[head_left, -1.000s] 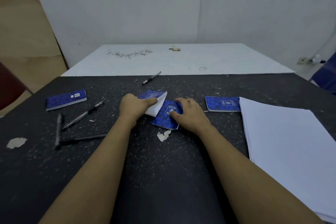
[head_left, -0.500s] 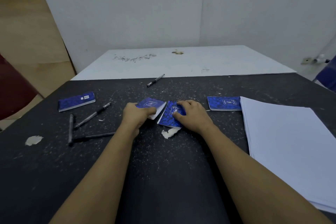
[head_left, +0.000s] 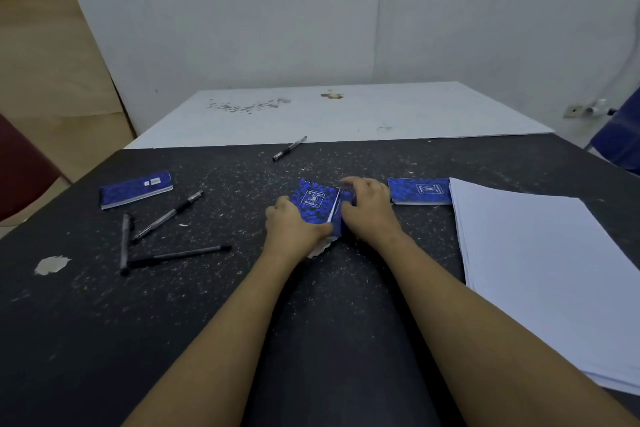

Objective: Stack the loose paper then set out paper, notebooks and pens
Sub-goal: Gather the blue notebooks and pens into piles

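Left of the bench [head_left: 104,322]: an outlying notebook [head_left: 135,189] and loose pens [head_left: 169,215]. Centre: left hand [head_left: 294,230] fingers grasp a tilted notebook [head_left: 315,199]; right hand [head_left: 369,211] fingers curl onto a second notebook [head_left: 348,196], mostly hidden. Right: a third notebook [head_left: 420,190] abuts the stacked paper [head_left: 540,260]. I judge notebook gathering is in hand; next, square both covers, then fetch the outliers

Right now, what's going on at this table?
A person is handling small blue notebooks. The left hand and right hand grip the middle notebooks on the black table, one tipped up against the other. The left notebook lies apart; the right notebook sits beside the paper stack. Four pens lie loose.
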